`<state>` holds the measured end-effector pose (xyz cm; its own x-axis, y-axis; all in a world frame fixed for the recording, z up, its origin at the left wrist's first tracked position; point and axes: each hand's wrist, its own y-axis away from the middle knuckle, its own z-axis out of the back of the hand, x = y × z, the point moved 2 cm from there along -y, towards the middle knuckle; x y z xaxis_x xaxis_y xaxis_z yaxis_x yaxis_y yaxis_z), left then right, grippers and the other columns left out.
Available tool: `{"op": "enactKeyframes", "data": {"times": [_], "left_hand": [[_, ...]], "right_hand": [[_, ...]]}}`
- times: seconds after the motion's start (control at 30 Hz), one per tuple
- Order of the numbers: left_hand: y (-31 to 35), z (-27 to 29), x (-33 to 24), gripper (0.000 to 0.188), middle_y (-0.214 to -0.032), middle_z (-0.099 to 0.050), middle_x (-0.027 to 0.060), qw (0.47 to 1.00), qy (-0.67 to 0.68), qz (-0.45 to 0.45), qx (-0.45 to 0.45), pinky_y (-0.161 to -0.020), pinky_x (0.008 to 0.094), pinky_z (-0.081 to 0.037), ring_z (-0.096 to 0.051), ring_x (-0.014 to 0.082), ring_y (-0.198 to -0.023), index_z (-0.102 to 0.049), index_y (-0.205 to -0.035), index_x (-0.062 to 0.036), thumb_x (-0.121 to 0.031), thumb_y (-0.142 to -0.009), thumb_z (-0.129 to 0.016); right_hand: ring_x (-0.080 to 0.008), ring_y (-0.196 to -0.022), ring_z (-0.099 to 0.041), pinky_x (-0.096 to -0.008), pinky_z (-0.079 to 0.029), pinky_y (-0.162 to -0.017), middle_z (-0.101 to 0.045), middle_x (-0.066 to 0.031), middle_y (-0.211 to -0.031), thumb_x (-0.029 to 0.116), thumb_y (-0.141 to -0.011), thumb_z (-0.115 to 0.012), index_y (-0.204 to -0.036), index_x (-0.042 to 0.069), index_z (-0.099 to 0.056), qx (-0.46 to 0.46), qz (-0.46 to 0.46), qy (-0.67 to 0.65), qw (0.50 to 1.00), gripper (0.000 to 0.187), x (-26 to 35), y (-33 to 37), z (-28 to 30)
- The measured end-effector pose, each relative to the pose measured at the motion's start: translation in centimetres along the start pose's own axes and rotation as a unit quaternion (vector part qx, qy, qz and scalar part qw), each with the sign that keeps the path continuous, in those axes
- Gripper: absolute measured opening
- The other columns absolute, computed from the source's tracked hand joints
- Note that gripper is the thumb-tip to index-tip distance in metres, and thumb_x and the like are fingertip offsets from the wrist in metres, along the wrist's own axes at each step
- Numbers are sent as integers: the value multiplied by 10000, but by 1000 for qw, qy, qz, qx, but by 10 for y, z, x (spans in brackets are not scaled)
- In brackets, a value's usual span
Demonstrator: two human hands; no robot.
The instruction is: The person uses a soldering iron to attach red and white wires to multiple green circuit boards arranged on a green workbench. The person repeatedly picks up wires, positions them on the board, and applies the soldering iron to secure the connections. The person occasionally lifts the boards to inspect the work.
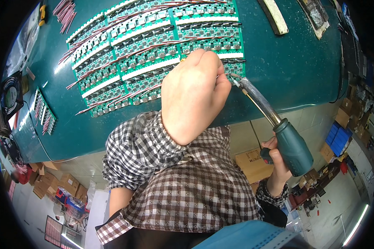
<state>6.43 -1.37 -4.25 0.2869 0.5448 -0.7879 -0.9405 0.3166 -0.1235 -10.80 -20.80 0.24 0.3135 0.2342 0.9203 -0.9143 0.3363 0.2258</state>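
Observation:
My left hand (195, 89) is closed in a pinch over the right part of a panel of green circuit boards (147, 64). A thin wire end shows at its fingertips; the back of the hand hides most of the grip. My right hand (276, 159) is wrapped round the dark green handle of a soldering iron (294, 147). The iron's metal shaft slants up and left, and its bent tip lies at the board edge, close beside my left fingertips. Several red and black wires (147, 48) lie in rows across the boards, between white connector strips.
The boards lie on a green table (289, 62). At the left are a bundle of wires (65, 14), a smaller wired board (44, 111) and a black fan (11, 95). A pale bar (275, 15) and a solder-stained pad (316, 16) sit at the far right.

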Motion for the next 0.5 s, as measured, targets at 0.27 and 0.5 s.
{"op": "enactKeyframes", "data": {"times": [0.27,0.5], "left_hand": [[0,0,0,133,-659,-495,54,1000,-5,-2,-2,-490,308,-414,-497,191,-541,-553,-747,-55,-4,-687,-660],[0,0,-1,133,-662,-497,55,1000,-4,4,3,-492,305,-418,-499,189,-542,-552,-747,-54,-5,-687,-660]], "right_hand": [[-217,-780,-670,-353,-568,-734,-664,-149,-859,146,-711,-826,-1238,-80,-425,-5,-3,-3,1000,700,1,0,0],[-214,-777,-666,-350,-566,-737,-661,-145,-851,141,-716,-822,-1231,-82,-431,-4,2,3,1000,684,2,-1,-1]]}}
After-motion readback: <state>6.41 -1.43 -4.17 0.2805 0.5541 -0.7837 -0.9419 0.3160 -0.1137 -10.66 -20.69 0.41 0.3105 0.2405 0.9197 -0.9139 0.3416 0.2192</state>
